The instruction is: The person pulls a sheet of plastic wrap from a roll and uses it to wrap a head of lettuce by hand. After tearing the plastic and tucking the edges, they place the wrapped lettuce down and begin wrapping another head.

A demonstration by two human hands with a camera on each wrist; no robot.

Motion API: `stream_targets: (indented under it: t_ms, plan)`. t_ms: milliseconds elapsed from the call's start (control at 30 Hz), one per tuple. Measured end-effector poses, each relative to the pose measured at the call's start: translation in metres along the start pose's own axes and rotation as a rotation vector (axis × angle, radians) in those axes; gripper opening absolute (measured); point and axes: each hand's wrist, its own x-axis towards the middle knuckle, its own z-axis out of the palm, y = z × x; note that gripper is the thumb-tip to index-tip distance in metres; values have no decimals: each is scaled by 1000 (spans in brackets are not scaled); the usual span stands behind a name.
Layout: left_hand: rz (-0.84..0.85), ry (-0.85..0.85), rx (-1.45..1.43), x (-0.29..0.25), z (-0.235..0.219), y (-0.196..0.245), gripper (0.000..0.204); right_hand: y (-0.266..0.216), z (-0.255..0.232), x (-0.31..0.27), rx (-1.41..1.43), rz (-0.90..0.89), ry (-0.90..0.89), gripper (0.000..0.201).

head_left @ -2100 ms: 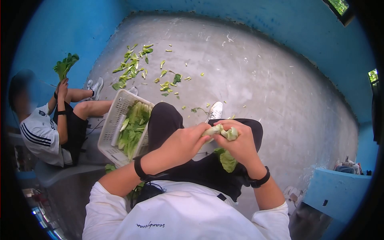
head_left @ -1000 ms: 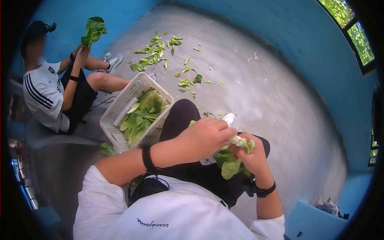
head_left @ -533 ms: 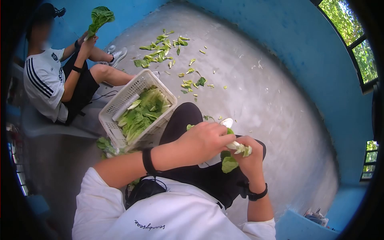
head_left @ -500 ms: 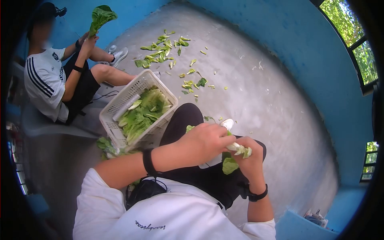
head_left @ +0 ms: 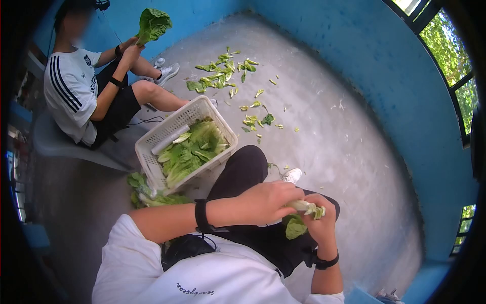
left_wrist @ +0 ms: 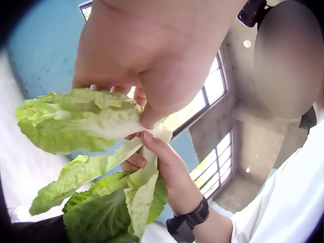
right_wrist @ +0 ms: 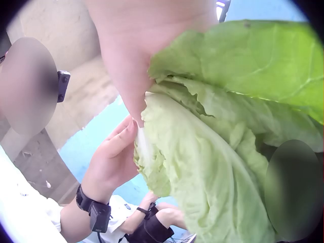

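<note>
Gripping a leafy vegetable (head_left: 304,206) above a lap in dark trousers (head_left: 243,167). Curling the fingers and thumb of the right hand (head_left: 321,223) round the pale stems, close to the stem end. Pinching a pale rib just beside the right thumb with the left hand (head_left: 271,201), thumb set against fingers, and stretching a broad leaf (left_wrist: 76,124) out sideways from that pinch in the left wrist view. Not showing clearly any join between that leaf and the rest. Letting darker leaves (left_wrist: 96,217) hang below the right hand. Showing a crinkled pale leaf (right_wrist: 202,162) up close in the right wrist view, under a brighter green leaf (right_wrist: 253,61). Wearing a black band (head_left: 201,215) on the left wrist and a black device (head_left: 324,262) on the right. Sitting with the left knee beside a white perforated crate (head_left: 169,133) holding more greens (head_left: 195,157). Facing leaf scraps (head_left: 217,73) scattered beyond the crate on a grey floor (head_left: 349,152). Sharing the room with a second person (head_left: 68,96), seated past the crate and holding up a green leafy bunch (head_left: 153,26). Looking toward blue walls (head_left: 344,61), with a window (head_left: 450,55) at the right.
</note>
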Motion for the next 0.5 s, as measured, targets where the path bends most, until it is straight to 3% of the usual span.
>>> stream_targets:
  t_ms: [133,233,433,500]
  plan:
    - [-19,-43,-8,4,-5,10,26,-1,2,-3,-91,-32,56,23]
    - [18,-51,9,6,0,11,25,3,-7,-1,-96,-173,17,23]
    - [60,-84,90,6,-3,11,24,-4,-12,-4,-118,-96,-33,26]
    - [82,-107,146,6,-3,10,23,-3,-15,-3,-171,-195,-61,28]
